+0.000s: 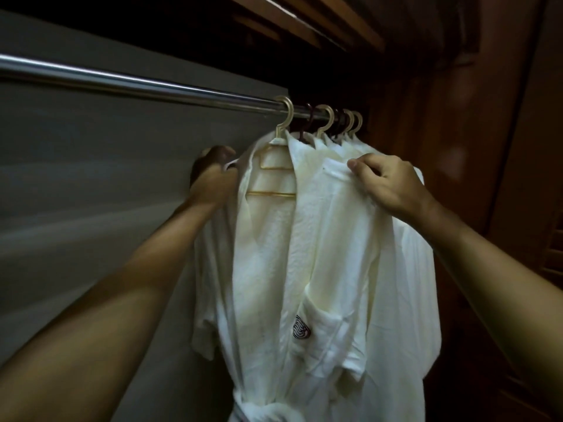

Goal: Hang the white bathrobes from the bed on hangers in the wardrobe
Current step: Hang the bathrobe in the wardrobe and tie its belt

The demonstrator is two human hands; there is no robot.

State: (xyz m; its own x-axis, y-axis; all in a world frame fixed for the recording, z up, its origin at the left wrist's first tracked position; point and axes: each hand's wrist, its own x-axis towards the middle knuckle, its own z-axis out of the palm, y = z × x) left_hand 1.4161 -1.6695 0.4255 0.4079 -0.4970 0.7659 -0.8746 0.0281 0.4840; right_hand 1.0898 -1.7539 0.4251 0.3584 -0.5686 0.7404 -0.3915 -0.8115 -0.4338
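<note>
A white bathrobe [274,254] with a dark logo on its chest pocket hangs on a cream plastic hanger [275,166] hooked over the metal rail [128,83]. My left hand [213,175] grips the robe's left shoulder at the hanger's end. At the other shoulder, my right hand [387,184] pinches the cloth between thumb and fingers. Behind this robe several more white robes [344,147] hang on cream and dark hangers, packed close together.
The grey back wall [91,178] of the wardrobe fills the left. A dark wooden side panel [502,147] stands close on the right, and wooden slats [320,22] run overhead. The rail is bare to the left of the hangers.
</note>
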